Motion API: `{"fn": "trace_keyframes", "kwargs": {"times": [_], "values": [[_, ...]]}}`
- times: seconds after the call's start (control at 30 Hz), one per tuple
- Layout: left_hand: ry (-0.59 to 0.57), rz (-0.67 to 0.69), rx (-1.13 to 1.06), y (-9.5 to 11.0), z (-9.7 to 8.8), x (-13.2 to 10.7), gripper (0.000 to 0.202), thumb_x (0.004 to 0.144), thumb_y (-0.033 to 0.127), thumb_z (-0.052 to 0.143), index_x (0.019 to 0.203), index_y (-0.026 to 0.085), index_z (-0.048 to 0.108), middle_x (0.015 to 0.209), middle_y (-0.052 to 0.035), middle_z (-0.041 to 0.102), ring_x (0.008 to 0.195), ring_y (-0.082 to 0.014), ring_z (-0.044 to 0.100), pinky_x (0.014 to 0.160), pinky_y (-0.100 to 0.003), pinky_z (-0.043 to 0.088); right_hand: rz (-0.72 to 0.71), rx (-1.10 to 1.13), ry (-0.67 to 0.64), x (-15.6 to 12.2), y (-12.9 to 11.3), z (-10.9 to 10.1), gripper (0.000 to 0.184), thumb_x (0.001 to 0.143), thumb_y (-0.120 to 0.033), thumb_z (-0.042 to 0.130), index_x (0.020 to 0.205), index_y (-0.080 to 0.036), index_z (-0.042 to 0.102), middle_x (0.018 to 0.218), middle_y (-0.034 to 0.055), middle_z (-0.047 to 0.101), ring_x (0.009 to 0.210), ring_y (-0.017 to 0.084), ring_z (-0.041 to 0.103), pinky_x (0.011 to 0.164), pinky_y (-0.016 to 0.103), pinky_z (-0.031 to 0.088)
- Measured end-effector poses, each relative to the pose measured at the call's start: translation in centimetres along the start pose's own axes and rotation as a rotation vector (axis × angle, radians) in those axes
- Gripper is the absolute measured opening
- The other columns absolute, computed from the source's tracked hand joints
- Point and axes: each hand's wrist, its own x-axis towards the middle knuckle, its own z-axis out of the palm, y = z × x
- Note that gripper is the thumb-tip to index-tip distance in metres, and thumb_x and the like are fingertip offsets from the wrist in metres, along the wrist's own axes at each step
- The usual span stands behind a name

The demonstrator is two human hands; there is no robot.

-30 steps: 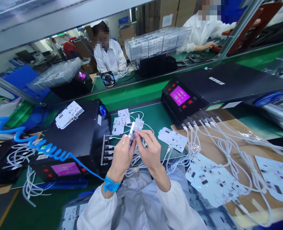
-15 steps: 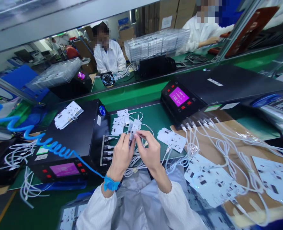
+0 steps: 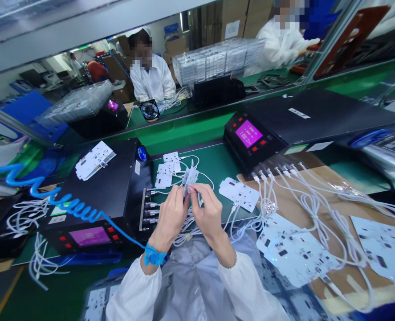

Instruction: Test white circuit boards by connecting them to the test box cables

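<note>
Between my two hands a small white circuit board [image 3: 191,177] is held up on edge, tilted, over the green bench. My left hand [image 3: 172,214] has its fingers closed on the board's left side, and a blue wrist strap sits on that wrist. The thumb and fingers of my right hand [image 3: 206,209] pinch the near right edge; what exactly lies between those fingertips is partly hidden. Just behind the board, more white circuit boards [image 3: 164,175] lie with white cables attached. To the right rests another circuit board [image 3: 240,194] with a cable plugged in.
A black test box [image 3: 113,187] stands left with boards on top; a second black box [image 3: 304,116] with a pink screen stands right. White cables [image 3: 314,209] and larger boards [image 3: 294,254] cover the brown sheet. A coiled blue cord [image 3: 80,207] crosses left. Co-workers sit opposite.
The board between my hands has turned slightly, and its top has shifted a little to the right. Both hands stay nearly in place. The co-worker at the right has moved an arm.
</note>
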Motion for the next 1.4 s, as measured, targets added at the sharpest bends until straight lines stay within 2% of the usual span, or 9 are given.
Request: {"fn": "trace_keyframes", "kwargs": {"times": [0.17, 0.3, 0.43, 0.57, 0.83, 1.0, 1.13, 1.3, 1.4], "values": [[-0.049, 0.033, 0.058, -0.2, -0.1, 0.3, 0.013, 0.108, 0.024, 0.047, 0.108, 0.017, 0.057, 0.087, -0.0056, 0.058, 0.075, -0.0182, 0.064, 0.049, -0.030, 0.034, 0.011, 0.024, -0.003, 0.1, 0.4, 0.3, 0.019, 0.105, -0.016, 0.054, 0.110, -0.021, 0.072, 0.100, 0.0087, 0.076, 0.093, 0.020, 0.073, 0.085, 0.036, 0.062], [-0.123, -0.090, 0.027, 0.0, 0.7, 0.4, 0.014, 0.108, 0.026, 0.047, 0.112, 0.015, 0.056, 0.097, -0.0087, 0.061, 0.085, -0.0212, 0.067, 0.054, -0.029, 0.042, 0.060, 0.009, -0.131, 0.9, 1.3, 0.3, 0.019, 0.107, -0.021, 0.053, 0.108, -0.022, 0.072, 0.101, 0.0085, 0.076, 0.096, 0.021, 0.072, 0.088, 0.037, 0.060], [-0.089, -0.209, -0.103, -0.1, 1.0, 0.0, 0.039, 0.104, 0.036, 0.057, 0.135, 0.014, 0.048, 0.113, -0.0139, 0.063, 0.101, -0.0269, 0.069, 0.071, -0.034, 0.056, 0.132, 0.037, -0.235, 2.7, 1.9, -0.1, 0.015, 0.105, -0.023, 0.057, 0.104, -0.020, 0.071, 0.100, 0.0080, 0.075, 0.090, 0.019, 0.072, 0.084, 0.032, 0.059], [0.004, -0.323, -0.086, -1.0, -0.6, -1.2, 0.065, 0.098, 0.052, 0.064, 0.145, 0.012, 0.044, 0.125, -0.0192, 0.062, 0.111, -0.0336, 0.069, 0.080, -0.041, 0.059, 0.223, 0.006, -0.339, 4.3, 2.7, 0.3, 0.012, 0.102, -0.024, 0.062, 0.102, -0.018, 0.072, 0.099, 0.0075, 0.077, 0.088, 0.020, 0.073, 0.082, 0.031, 0.057], [0.095, -0.375, -0.064, -2.1, -4.4, -2.4, 0.047, 0.104, 0.037, 0.058, 0.143, 0.011, 0.053, 0.118, -0.0161, 0.063, 0.104, -0.0290, 0.069, 0.082, -0.037, 0.055, 0.303, -0.379, -0.722, 4.4, 3.6, 5.2, 0.020, 0.103, -0.016, 0.056, 0.115, -0.018, 0.072, 0.115, 0.0104, 0.076, 0.105, 0.025, 0.070, 0.089, 0.034, 0.052], [0.106, -0.368, -0.126, -2.7, -4.3, -2.5, 0.044, 0.104, 0.033, 0.058, 0.142, 0.012, 0.056, 0.116, -0.0137, 0.063, 0.101, -0.0252, 0.068, 0.082, -0.033, 0.053, 0.154, -0.734, -0.690, 1.5, 1.7, 2.7, 0.020, 0.104, -0.015, 0.052, 0.111, -0.014, 0.071, 0.117, 0.0175, 0.071, 0.112, 0.032, 0.063, 0.093, 0.041, 0.052], [0.129, -0.379, -0.157, -2.8, -3.8, -2.6, 0.042, 0.105, 0.031, 0.057, 0.143, 0.013, 0.056, 0.116, -0.0130, 0.063, 0.103, -0.0236, 0.067, 0.083, -0.031, 0.051, 0.348, -0.939, -0.845, -0.4, 0.2, 0.5, 0.020, 0.102, -0.010, 0.051, 0.108, -0.011, 0.070, 0.105, 0.0179, 0.073, 0.102, 0.032, 0.069, 0.083, 0.041, 0.056], [0.129, -0.364, -0.187, -2.7, -3.1, -2.7, 0.041, 0.104, 0.029, 0.059, 0.141, 0.012, 0.058, 0.116, -0.0126, 0.064, 0.103, -0.0226, 0.066, 0.081, -0.030, 0.051, 0.449, -0.989, -0.959, 0.2, 0.0, 1.3, 0.032, 0.095, 0.005, 0.044, 0.112, -0.007, 0.069, 0.109, 0.0209, 0.074, 0.110, 0.032, 0.071, 0.084, 0.037, 0.055], [0.122, -0.356, -0.202, -2.7, -3.0, -2.9, 0.040, 0.104, 0.029, 0.058, 0.140, 0.013, 0.059, 0.115, -0.0122, 0.064, 0.103, -0.0227, 0.066, 0.082, -0.030, 0.051, 0.471, -0.939, -0.969, 0.8, 0.3, 1.4, 0.031, 0.096, 0.002, 0.045, 0.112, -0.008, 0.069, 0.110, 0.0202, 0.074, 0.108, 0.030, 0.072, 0.080, 0.034, 0.054]]}}
